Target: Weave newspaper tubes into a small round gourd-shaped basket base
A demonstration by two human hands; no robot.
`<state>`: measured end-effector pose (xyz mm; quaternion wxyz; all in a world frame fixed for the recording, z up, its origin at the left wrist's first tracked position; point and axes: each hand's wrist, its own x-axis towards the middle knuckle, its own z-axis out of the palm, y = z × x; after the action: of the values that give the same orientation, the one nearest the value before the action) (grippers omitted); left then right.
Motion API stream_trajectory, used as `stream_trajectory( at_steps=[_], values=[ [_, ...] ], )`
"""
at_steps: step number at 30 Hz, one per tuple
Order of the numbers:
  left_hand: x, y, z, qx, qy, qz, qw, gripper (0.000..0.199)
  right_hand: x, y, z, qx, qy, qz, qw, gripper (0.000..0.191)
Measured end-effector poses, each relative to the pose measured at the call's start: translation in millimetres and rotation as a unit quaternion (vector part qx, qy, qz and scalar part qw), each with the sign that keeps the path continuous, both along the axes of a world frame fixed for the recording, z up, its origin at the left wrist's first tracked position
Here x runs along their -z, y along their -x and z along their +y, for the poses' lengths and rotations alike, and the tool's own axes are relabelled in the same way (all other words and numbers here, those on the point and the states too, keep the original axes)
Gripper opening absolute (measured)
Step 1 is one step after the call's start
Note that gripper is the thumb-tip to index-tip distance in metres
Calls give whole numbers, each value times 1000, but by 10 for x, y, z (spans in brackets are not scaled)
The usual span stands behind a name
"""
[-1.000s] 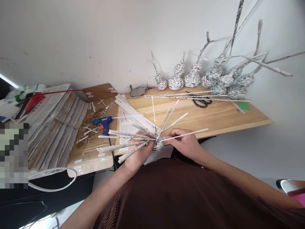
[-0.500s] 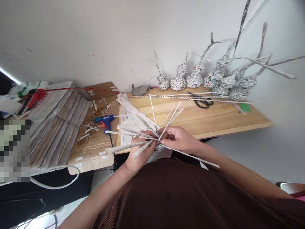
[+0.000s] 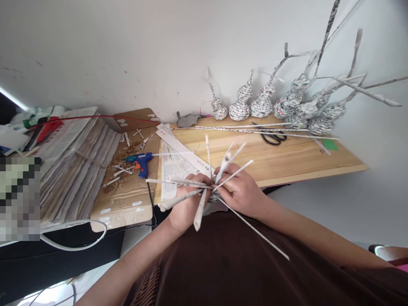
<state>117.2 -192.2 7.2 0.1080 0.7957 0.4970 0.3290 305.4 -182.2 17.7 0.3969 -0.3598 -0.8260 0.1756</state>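
Observation:
Between my hands, close to my body, is a woven newspaper piece [image 3: 214, 197] with rolled paper tubes fanning out from its top. My left hand [image 3: 188, 202] is closed around its left side, with several tubes lying across the fingers. My right hand [image 3: 240, 189] pinches a paper tube [image 3: 236, 174] near the centre where the tubes meet. One long thin tube [image 3: 255, 230] slants down to the right over the brown shirt. Most of the woven body is hidden beneath my hands.
Several gourd-shaped newspaper weavings [image 3: 239, 106] line the wall. Scissors [image 3: 270, 135] and long paper tubes [image 3: 236, 126] lie on the wooden board [image 3: 306, 165]. A blue glue gun [image 3: 143, 163] rests on cardboard [image 3: 127, 204], beside a stack of newspapers [image 3: 79, 165].
The fan of tubes has turned and shifted in my hands. The long thin tube now slopes more steeply downward. My right hand's fingers have moved over the tubes near the centre.

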Motion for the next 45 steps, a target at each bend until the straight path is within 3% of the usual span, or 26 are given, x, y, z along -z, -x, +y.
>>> stream_trajectory(
  at_steps=[3, 7, 10, 16, 19, 22, 26, 29, 34, 39, 41, 45],
  values=[
    [7, -8, -11, -5, -4, 4, 1000, 9, -26, -3, 15, 3, -31, -19, 999, 18],
    [14, -5, -23, 6, 2, -29, 1000, 10, -33, 1, 18, 80, 115, -41, 989, 9],
    [27, 0, -22, 19, -15, -35, 999, 9, 0, 18, 38, 86, 202, -29, 975, 5],
    [46, 5, -14, 20, -35, -28, 999, 7, 165, 112, 113, 42, 286, 156, 945, 18],
    [36, -1, -13, 25, -41, -34, 998, 8, 188, 137, 97, 44, 275, 215, 936, 14],
    [27, -13, -11, 26, -40, -39, 998, 9, 152, 131, 61, 41, 242, 208, 947, 17],
    [23, -18, -13, 34, -37, -61, 997, 9, 100, 93, 27, 19, 158, 132, 978, 26],
    [30, -4, -19, 57, -28, -96, 993, 11, 82, 53, 16, 11, 84, 72, 994, 18],
    [97, 24, -17, 29, -28, -82, 996, 5, 27, -24, 23, -33, 58, 39, 997, 22],
    [142, 20, -12, 16, 1, -77, 997, 5, -53, -54, 29, 23, 9, -24, 999, 12],
    [139, 15, -11, 8, 9, -76, 997, 8, -48, -38, 16, 34, 21, -35, 999, 8],
    [104, 9, -10, 21, -15, -69, 997, 7, 26, 19, -39, 20, 120, 4, 993, 11]
  ],
)
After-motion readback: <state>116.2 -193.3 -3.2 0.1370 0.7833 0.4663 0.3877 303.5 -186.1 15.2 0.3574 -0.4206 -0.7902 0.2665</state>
